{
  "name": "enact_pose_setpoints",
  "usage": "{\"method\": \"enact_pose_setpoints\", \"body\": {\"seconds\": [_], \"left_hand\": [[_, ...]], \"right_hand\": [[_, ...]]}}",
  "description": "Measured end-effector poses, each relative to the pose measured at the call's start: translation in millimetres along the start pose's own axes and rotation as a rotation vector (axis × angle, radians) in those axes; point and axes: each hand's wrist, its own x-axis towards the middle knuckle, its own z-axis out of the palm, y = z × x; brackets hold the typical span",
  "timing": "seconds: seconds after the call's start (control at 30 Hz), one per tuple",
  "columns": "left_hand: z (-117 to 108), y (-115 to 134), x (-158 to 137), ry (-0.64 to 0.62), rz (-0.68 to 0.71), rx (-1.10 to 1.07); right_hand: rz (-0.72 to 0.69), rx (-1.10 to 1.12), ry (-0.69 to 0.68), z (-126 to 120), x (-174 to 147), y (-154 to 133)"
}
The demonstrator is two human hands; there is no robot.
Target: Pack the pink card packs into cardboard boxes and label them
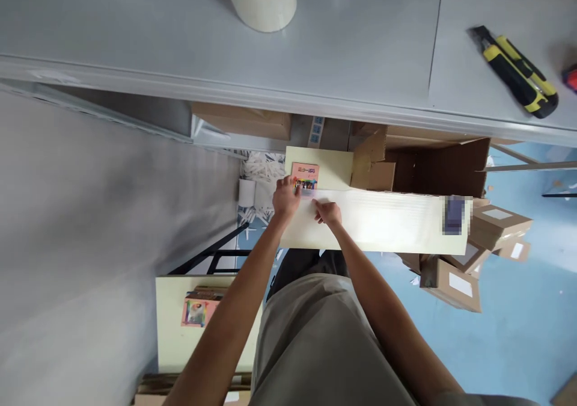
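A thin pink book (305, 174) with a picture on its cover lies near the left end of a long cream board (378, 222). A faint, shiny see-through strip crosses its near edge; I cannot make out what it is. My left hand (286, 197) rests at the book's lower left corner, fingers stretched out and touching it. Just right of the book, my right hand (329, 212) is closed low over the board, its forefinger and thumb towards the strip. Whatever it pinches is too small to name.
An open cardboard box (433, 165) stands behind the board. Above are a grey worktop (360, 39), a tape roll (265, 3) and a utility knife (518, 75). Sealed cartons (453, 286) lie on the floor at right; more pink books (198, 311) sit at lower left.
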Motion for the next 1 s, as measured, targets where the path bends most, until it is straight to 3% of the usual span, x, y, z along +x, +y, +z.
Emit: {"method": "enact_pose_setpoints", "body": {"seconds": [0.2, 0.37, 0.47, 0.57, 0.7, 0.77, 0.83, 1.0], "left_hand": [[14.9, 15.4, 48.6, -0.033, -0.076, 0.052], [-1.2, 32.8, 52.8, -0.094, 0.08, 0.056], [-14.3, 54.3, 31.8, -0.009, 0.207, 0.033], [-27.4, 71.0, -7.5, 0.081, 0.312, 0.038], [-29.8, 72.5, -80.5, 0.149, 0.357, -0.036], [-15.4, 64.4, -118.1, 0.102, 0.239, -0.12], [12.6, 53.6, -150.2, -0.006, 0.096, -0.202], [121.4, 42.3, -193.2, -0.313, -0.138, -0.342]], "right_hand": [[0.053, 0.222, -0.112, -2.6, 8.6, 7.3], [0.077, 0.295, -0.145, -2.4, 16.4, 7.7], [0.075, 0.328, -0.187, -1.2, 17.5, 5.0], [0.044, 0.382, -0.268, -7.7, 14.2, 5.2], [-0.036, 0.49, -0.33, -45.7, -2.2, 30.1], [-0.098, 0.566, -0.33, -78.4, -15.9, 57.2], [-0.165, 0.645, -0.337, -115.8, -32.6, 90.8], [-0.224, 0.621, -0.247, -202.0, -71.9, 173.2]]}}
